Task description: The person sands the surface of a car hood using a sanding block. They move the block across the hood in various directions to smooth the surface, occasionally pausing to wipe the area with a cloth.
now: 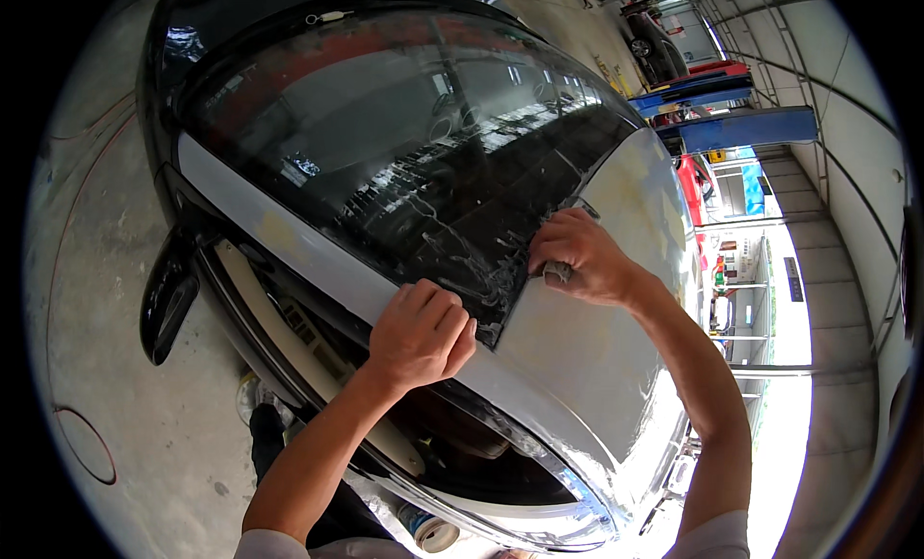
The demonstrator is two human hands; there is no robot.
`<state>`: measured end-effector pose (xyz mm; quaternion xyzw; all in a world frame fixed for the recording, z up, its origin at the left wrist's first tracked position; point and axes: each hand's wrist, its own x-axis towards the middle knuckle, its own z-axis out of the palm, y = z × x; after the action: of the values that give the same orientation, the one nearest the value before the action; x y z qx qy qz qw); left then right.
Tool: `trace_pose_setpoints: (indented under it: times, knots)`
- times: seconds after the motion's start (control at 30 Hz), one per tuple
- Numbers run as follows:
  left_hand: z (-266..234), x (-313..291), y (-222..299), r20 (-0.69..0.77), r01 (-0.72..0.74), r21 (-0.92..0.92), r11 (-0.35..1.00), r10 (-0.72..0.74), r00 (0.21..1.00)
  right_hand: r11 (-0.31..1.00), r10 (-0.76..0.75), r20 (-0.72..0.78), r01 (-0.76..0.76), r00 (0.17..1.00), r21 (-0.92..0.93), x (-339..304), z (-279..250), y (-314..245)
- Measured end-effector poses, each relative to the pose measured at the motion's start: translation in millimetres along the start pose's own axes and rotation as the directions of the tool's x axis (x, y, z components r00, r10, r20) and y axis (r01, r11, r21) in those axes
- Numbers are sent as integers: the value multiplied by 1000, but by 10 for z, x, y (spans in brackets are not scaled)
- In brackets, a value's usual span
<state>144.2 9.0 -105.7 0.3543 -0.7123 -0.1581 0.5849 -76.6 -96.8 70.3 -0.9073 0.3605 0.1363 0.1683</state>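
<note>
My right hand [587, 259] is closed at the windshield's upper edge, where the glass meets the roof. A small grey, crumpled-looking piece [557, 271] sticks out of its grip; its exact kind is not clear. My left hand [422, 334], fingers curled, rests on the light grey pillar beside the windshield [404, 145]; whatever it may hold is hidden beneath it. Whitish wet streaks [491, 275] cover the dark glass near both hands. The car roof [587, 367] is dull grey with yellowish patches.
A black side mirror [171, 294] juts out left of the car, and the door [279, 338] stands ajar. A thin red hose [65, 222] lies on the concrete floor. A bucket [435, 532] stands below the door. Blue lift parts [746, 128] are at the far right.
</note>
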Motion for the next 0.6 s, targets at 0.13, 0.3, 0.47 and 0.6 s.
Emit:
trace_pose_setpoints:
  times: [0.13, 0.3, 0.47, 0.6]
  knots:
    - [-11, 14, 17, 8, -3, -5, 1000, 3, 1000, 990, -140, -67, 140, 988, -4, -85, 164, -139]
    - [-11, 11, 2, -4, 3, -4, 1000, -3, 1000, 966, -259, -61, 258, 964, -16, -129, 449, -690]
    - [-14, 53, 18, -10, -7, 3, 1000, 7, 1000, 980, -182, -113, 170, 977, -105, -135, 162, -310]
    - [-20, 36, 9, -15, 1, -9, 1000, -1, 1000, 968, -251, -148, 247, 956, -44, -247, 475, -625]
